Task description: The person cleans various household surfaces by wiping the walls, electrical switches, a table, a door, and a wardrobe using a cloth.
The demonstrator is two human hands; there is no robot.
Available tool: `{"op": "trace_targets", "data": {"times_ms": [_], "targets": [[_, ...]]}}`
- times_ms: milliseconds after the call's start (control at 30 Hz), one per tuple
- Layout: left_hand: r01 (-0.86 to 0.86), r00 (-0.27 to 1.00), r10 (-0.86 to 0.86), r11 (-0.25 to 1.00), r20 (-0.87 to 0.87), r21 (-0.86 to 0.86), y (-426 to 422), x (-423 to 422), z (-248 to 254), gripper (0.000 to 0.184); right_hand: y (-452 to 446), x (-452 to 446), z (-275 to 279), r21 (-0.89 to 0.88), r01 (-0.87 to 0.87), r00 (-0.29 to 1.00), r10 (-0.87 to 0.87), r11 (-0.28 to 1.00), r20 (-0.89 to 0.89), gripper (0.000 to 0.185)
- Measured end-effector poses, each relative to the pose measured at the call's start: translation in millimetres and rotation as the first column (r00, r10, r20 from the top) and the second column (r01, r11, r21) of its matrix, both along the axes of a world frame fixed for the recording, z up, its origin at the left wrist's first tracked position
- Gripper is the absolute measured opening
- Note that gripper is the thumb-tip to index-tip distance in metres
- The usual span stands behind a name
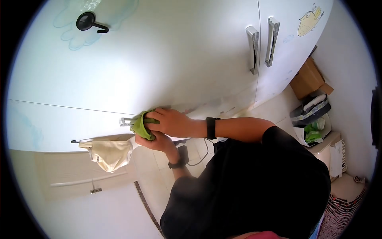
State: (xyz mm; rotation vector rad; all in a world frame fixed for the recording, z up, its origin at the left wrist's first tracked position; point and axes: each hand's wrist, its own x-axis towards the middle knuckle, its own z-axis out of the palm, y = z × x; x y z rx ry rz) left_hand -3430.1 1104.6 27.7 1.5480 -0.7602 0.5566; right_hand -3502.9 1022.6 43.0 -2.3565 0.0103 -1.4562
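Observation:
A green cloth (142, 126) is bunched between my two hands, against the end of a short silver handle (125, 122) on a white cabinet door (179, 59). My right hand (172, 122) is on the upper side, its fingers curled into the cloth. Below it, my left hand (154, 141) grips the lower part of the same cloth, its fingers partly hidden. The cloth covers part of the handle. A black band circles each wrist.
A cream fabric bag (111, 153) hangs just below the handle. Two long silver handles (254, 49) and a black hook (88, 22) stick out from the doors. A cardboard box (308, 79) and a container with green plastic (314, 131) stand at the right.

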Motion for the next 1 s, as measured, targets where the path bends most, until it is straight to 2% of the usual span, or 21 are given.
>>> {"op": "trace_targets", "data": {"times_ms": [33,133,167,267,333,400,433,533,600,633,667,733,833,933,1000], "targets": [[-0.037,0.998,0.035,0.997,0.045,0.066,1.9,-0.9,-2.6,0.027,-1.0,1.8,-6.5,0.000,-0.005,1.000,0.005,1.000,-0.011,0.030],[-0.093,0.995,0.088,0.989,0.043,0.115,3.9,-4.9,-20.6,0.028,-1.8,2.9,-25.9,0.019,-0.028,0.999,0.029,0.999,-0.027,0.027],[-0.057,0.997,0.061,0.995,-0.039,0.079,3.0,-10.0,-27.6,0.030,-2.8,2.3,-33.3,0.022,-0.039,0.999,0.040,0.999,-0.030,0.026],[-0.105,0.994,0.106,0.982,0.005,0.157,5.1,-16.6,-49.2,0.041,-3.9,-7.8,-50.5,0.054,-0.063,0.993,0.068,0.997,-0.101,0.027],[-0.051,0.999,0.050,0.992,0.014,0.113,-0.2,-29.7,-44.8,0.048,-7.8,-20.2,-47.2,0.098,-0.056,0.984,0.072,0.994,-0.162,0.026],[0.006,1.000,-0.007,0.999,0.011,0.042,-14.4,-40.9,-33.0,0.049,-19.3,-33.0,-36.2,0.189,-0.084,0.990,0.103,0.978,-0.095,0.025],[0.091,0.995,-0.093,0.995,-0.045,-0.033,-23.8,-44.6,-27.0,0.053,-24.0,-42.6,-24.9,0.256,-0.085,0.992,0.107,0.963,-0.073,0.024],[0.170,0.985,-0.173,0.977,-0.017,-0.130,-53.3,-54.8,-9.4,0.054,-42.4,-66.8,-7.3,0.151,0.042,0.998,-0.047,0.988,0.031,0.025],[0.279,0.956,-0.263,0.952,0.130,-0.125,-73.3,-64.3,-0.5,0.053,-53.3,-86.4,4.3,0.147,0.157,0.981,-0.171,0.977,0.088,0.026],[0.330,0.932,-0.303,0.937,0.199,-0.118,-82.1,-70.9,5.5,0.052,-59.7,-98.0,6.6,0.132,0.222,0.968,-0.235,0.966,0.092,0.033],[0.331,0.905,-0.296,0.941,0.304,-0.071,-91.0,-80.6,13.9,0.051,-65.1,-110.6,3.3,0.170,0.265,0.955,-0.283,0.949,0.086,0.035],[0.376,0.844,-0.351,0.927,0.405,0.021,-105.9,-97.8,11.7,0.055,-74.7,-136.4,-5.2,0.236,0.340,0.929,-0.364,0.910,0.067,0.039],[0.453,0.758,-0.482,0.874,0.439,0.177,-119.0,-114.9,-10.8,0.052,-81.6,-153.6,-44.6,0.367,0.430,0.874,-0.483,0.825,0.062,0.049],[0.478,0.764,-0.581,0.801,0.280,0.360,-114.0,-126.1,-38.3,0.052,-77.4,-165.1,-85.0,0.469,0.459,0.865,-0.500,0.754,-0.044,0.052],[0.505,0.768,-0.620,0.741,0.161,0.442,-104.9,-122.8,-57.1,0.051,-76.1,-167.8,-119.9,0.495,0.444,0.886,-0.448,0.747,-0.120,0.052]]}}
